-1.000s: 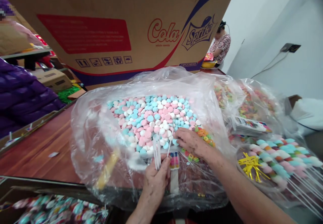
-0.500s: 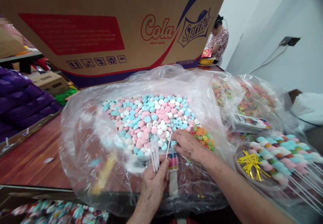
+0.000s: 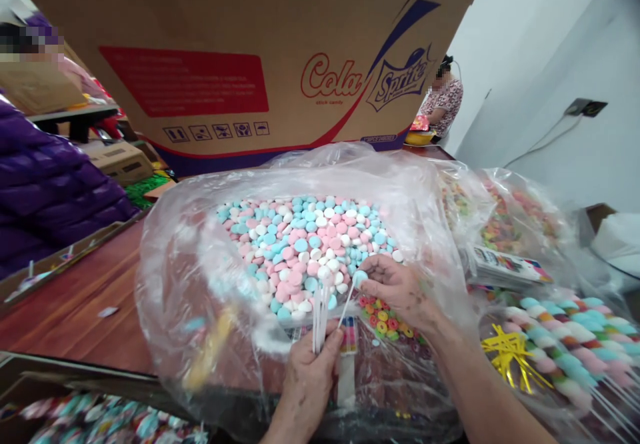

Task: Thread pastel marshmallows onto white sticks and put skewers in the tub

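The left hand is gripping a bundle of thin white sticks; one stick is slanting up-right to the pale-blue round candy, which the right hand is pinching over the clear plastic bag of pastel candies.

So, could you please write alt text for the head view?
The left hand grips thin white sticks; the right hand holds a pale blue candy at one stick's tip, over a clear plastic bag of pastel candies.

The left hand is held low, clenched into a fist. The right hand is extended ahead, fingertips pinched together.
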Tool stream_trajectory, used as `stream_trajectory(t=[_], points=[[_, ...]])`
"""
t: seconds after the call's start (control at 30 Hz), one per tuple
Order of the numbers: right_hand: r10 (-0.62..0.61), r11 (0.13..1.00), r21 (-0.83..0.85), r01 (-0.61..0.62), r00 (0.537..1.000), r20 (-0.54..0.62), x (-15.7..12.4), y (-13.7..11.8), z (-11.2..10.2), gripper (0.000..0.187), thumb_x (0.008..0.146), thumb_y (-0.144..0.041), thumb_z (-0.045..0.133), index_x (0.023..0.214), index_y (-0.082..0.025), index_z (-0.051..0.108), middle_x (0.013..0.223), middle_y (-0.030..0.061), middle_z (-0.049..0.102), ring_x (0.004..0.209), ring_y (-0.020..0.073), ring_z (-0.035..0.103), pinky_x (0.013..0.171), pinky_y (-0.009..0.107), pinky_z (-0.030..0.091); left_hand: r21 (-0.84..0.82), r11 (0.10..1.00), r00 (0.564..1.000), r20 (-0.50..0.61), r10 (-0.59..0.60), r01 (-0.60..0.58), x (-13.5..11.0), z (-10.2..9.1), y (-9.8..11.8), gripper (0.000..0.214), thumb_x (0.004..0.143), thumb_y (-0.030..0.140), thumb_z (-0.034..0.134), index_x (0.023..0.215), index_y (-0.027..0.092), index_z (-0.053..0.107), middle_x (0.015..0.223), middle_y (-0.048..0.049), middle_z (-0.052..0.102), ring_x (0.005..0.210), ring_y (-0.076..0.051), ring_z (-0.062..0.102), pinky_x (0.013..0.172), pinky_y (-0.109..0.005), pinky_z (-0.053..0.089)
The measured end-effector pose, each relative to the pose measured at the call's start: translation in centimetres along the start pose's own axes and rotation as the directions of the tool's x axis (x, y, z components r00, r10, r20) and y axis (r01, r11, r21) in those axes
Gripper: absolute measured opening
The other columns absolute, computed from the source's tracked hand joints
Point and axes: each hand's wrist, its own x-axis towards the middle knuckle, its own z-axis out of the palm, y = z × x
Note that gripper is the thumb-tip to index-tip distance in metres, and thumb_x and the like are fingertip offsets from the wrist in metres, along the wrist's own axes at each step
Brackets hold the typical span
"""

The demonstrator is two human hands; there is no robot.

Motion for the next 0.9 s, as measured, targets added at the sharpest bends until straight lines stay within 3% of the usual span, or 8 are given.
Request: stream_trajectory(t=[0.23, 0.47, 0.7, 0.9], points=[[-0.021, 0.999, 0.037, 0.023, 0.998, -0.055, -0.1, -0.3, -0.1, 0.026, 0.07, -0.029, 0.076, 0.09, -0.02, 0.061, 0.069, -0.0054, 0.057, 0.065, 0.0099, 0.053, 0.059, 0.02, 0.042, 0.028, 0.999, 0.999, 0.034, -0.016, 0.015, 0.0, -0.2, -0.7, 0.039, 0.08, 0.049, 0.068, 0.093, 0.013, 0.075, 0.043, 0.0091, 0.037, 0.038, -0.008, 0.027, 0.037, -0.02, 0.018], [-0.072, 0.996, 0.057, 0.071, 0.997, 0.004, -0.3, -0.2, -0.1, 0.029, 0.072, -0.029, 0.077, 0.096, -0.02, 0.063, 0.083, -0.0009, 0.064, 0.078, 0.0134, 0.06, 0.069, 0.024, 0.049, 0.008, 0.999, 0.999, 0.0, -0.05, 0.05, -0.3, 0.0, 0.0, 0.041, 0.077, 0.051, 0.07, 0.092, 0.013, 0.076, 0.042, 0.0093, 0.036, 0.037, -0.008, 0.025, 0.035, -0.021, 0.017], [-0.178, 0.974, -0.126, 0.186, 0.982, 0.069, -0.7, -0.6, -0.5, 0.021, 0.088, -0.029, 0.06, 0.108, -0.023, 0.065, 0.095, 0.0021, 0.067, 0.084, 0.0149, 0.062, 0.073, 0.026, 0.051, 0.0, 0.999, 0.999, 0.005, -0.049, 0.049, -0.5, 0.2, 0.4, 0.038, 0.077, 0.05, 0.071, 0.091, 0.014, 0.076, 0.041, 0.0091, 0.036, 0.037, -0.008, 0.026, 0.036, -0.021, 0.02], [-0.233, 0.955, -0.19, 0.228, 0.973, -0.006, -0.4, -0.1, -0.2, 0.026, 0.083, -0.024, 0.065, 0.109, -0.024, 0.066, 0.091, 0.0005, 0.066, 0.08, 0.0143, 0.062, 0.074, 0.026, 0.051, 0.005, 1.0, 0.998, -0.056, 0.002, -0.002, -0.5, 0.3, 0.8, 0.038, 0.073, 0.05, 0.074, 0.084, 0.015, 0.079, 0.042, 0.0056, 0.043, 0.042, -0.011, 0.037, 0.04, -0.021, 0.03]])
